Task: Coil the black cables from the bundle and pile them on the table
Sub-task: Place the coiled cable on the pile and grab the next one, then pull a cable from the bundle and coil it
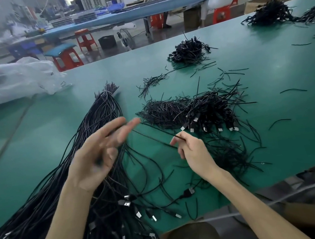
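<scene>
A long bundle of black cables [100,118] lies across the green table [268,88], tied near its far end, with its USB plugs spilling off the near edge. My left hand [97,153] hovers blurred over the bundle, fingers spread, with a thin cable running by its thumb. My right hand [191,151] pinches one thin black cable [155,137] that stretches left toward the other hand. Just beyond lies a pile of coiled cables [209,110] with USB plugs showing.
A smaller coiled pile [189,52] sits farther back, more piles [271,13] at the far right. Short black ties [151,82] are scattered around. A clear plastic bag [7,81] lies at the left. Red stools and another workbench with people stand beyond the table.
</scene>
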Tool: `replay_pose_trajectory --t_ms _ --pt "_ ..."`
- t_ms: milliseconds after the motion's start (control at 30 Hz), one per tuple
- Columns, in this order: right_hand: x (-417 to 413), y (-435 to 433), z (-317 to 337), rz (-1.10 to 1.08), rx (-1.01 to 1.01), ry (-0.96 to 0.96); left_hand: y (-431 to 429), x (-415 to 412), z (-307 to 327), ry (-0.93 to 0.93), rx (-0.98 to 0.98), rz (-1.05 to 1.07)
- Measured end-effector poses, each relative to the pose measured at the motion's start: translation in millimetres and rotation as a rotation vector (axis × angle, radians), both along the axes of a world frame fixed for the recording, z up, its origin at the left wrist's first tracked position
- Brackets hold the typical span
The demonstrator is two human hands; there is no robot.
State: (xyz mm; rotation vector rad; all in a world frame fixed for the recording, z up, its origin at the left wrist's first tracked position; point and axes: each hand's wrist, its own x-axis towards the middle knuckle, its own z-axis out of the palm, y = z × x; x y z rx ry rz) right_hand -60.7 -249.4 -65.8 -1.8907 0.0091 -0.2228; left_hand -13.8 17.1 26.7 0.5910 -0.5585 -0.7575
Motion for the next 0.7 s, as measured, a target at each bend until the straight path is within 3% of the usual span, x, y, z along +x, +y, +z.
replay_pose_trajectory --t_ms 33,100,233,300,400,533,633,700 --pt "-0.2 -1.0 0.0 -0.008 0.005 -0.003 -1.7 -0.1 2.1 0.101 -0.119 0.002" --pt "-1.5 0.1 0.4 0.011 -0.034 -0.009 -5.7 4.4 1.8 0.184 -0.095 0.154" --pt "-3.6 3.3 -2.6 0.107 -0.120 0.018 -29.0 17.4 -15.4 0.081 0.352 0.617" --pt "-5.4 4.5 -4.5 0.155 -0.237 0.006 -39.7 21.9 -27.3 0.133 0.452 0.754" --pt "-8.7 7.5 -5.0 0.180 -0.412 -0.031 -39.3 24.6 -38.3 0.284 0.255 0.775" --pt "-7.3 6.3 -7.3 0.166 -0.417 -0.055 -15.8 32.1 -37.8 0.498 -0.160 0.749" --pt "-6.9 7.9 -8.2 0.185 -0.509 -0.066 -5.9 31.7 -35.1 0.546 -0.178 0.797" --pt "-6.2 7.4 -9.0 0.170 -0.451 -0.045 -6.7 28.5 -35.5 0.544 -0.154 0.811"
